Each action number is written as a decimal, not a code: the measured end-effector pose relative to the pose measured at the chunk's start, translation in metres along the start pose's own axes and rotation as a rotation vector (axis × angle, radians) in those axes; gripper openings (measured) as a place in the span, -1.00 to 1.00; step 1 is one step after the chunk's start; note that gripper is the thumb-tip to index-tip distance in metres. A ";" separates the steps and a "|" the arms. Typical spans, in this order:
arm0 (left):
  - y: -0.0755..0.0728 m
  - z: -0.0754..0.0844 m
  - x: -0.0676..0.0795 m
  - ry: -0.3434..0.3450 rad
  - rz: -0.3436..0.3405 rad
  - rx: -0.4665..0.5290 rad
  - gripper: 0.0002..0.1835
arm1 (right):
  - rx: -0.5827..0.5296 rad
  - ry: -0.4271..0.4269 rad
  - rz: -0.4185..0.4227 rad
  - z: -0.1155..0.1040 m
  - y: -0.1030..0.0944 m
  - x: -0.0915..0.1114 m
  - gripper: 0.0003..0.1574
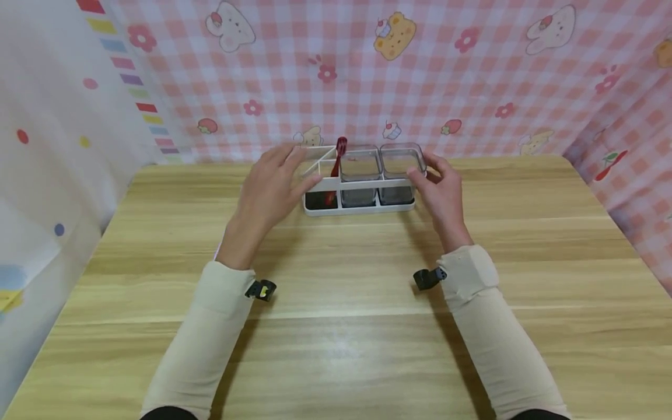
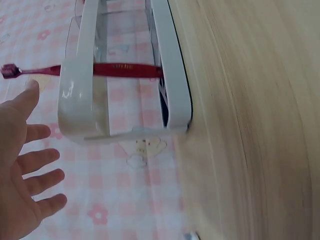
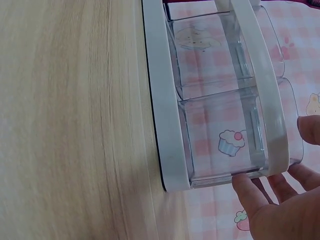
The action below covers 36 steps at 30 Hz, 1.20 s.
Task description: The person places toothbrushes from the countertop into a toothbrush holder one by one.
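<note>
A white toothbrush holder [image 1: 362, 210] stands at the back of the table. Two clear cups, a left one [image 1: 360, 163] and a right one [image 1: 401, 162], sit side by side in its frame. A red toothbrush [image 2: 127, 70] stands upright in the section at the left, bristles up. Beside that end is my left hand [image 1: 272, 181], fingers spread and holding nothing; its thumb overlaps the top bar in the head view. My right hand [image 1: 443, 189] is at the opposite end, fingertips [image 3: 242, 182] against the holder's side and thumb by the right cup's rim.
The wooden table [image 1: 336, 326] ends at a pink checked cloth [image 1: 336, 99] hanging right behind the holder. More cloth hangs at the left and right sides. Each sleeve cuff carries a small black device, the left one [image 1: 261, 290] and the right one [image 1: 427, 279].
</note>
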<state>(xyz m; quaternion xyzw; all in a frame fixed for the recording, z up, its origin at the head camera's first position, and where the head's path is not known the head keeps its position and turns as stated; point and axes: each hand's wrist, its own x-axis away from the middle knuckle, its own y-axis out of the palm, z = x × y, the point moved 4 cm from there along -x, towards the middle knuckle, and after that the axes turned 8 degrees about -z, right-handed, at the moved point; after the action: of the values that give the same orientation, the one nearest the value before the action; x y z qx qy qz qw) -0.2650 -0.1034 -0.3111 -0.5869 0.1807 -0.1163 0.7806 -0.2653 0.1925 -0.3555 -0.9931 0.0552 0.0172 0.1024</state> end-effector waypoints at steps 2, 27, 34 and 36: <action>0.000 -0.006 0.003 -0.010 -0.016 -0.019 -0.23 | 0.000 0.009 -0.004 0.000 0.001 0.000 -0.37; -0.008 -0.064 0.048 -0.215 -0.140 0.073 -0.12 | -0.012 -0.008 0.004 0.004 0.003 0.000 -0.37; 0.003 -0.079 0.061 -0.247 -0.196 0.104 -0.13 | -0.011 0.004 -0.001 0.001 0.001 0.001 -0.37; 0.006 -0.082 0.066 -0.259 -0.215 0.120 -0.13 | -0.011 0.004 -0.001 0.000 0.001 0.001 -0.37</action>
<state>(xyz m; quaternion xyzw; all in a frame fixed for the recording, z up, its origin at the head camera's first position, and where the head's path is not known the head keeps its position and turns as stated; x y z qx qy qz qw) -0.2394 -0.1991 -0.3464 -0.5653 0.0074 -0.1332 0.8140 -0.2639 0.1914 -0.3561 -0.9937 0.0551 0.0153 0.0967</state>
